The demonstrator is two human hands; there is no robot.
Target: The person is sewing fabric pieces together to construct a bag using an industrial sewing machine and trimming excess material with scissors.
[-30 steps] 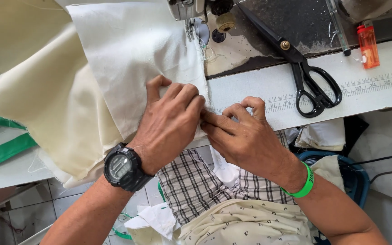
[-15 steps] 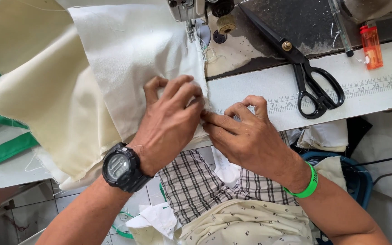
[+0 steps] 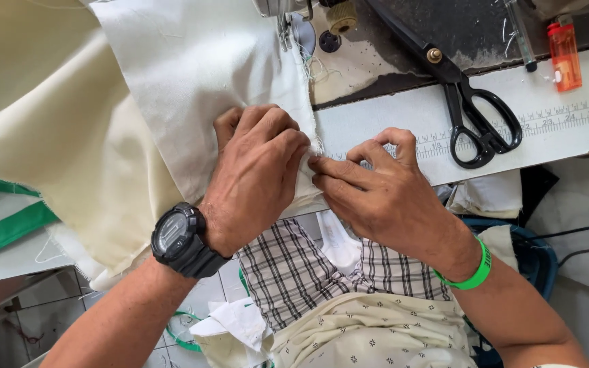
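**Both hands pinched on cream fabric edge at sewing machine table**

The cream fabric (image 3: 138, 136) is spread over the left and upper-left of the frame, its frayed right edge running down the centre. That edge is gripped by both hands at mid-frame.

The left hand (image 3: 257, 177) is laid knuckles-up on the cloth, fingers curled closed on the edge. A black digital watch (image 3: 178, 238) is worn on that wrist.

The right hand (image 3: 376, 191) is placed just right of it, fingertips touching the left hand's, thumb and forefinger pressed together on the same edge. A green wristband (image 3: 475, 272) is seen on that wrist.

Sewing machine needle area (image 3: 288, 27) is at top centre, just above the fabric edge; detail there is too small to tell.

Black scissors (image 3: 465, 95) lie closed on the white table (image 3: 390, 112), upper right, across a printed ruler strip (image 3: 567, 116). An orange lighter (image 3: 565, 54) lies at the far upper right.

Plaid cloth (image 3: 288, 272) and patterned cream cloth (image 3: 369, 334) are seen at bottom centre, below the hands. Green fabric (image 3: 1, 228) is at the left edge.
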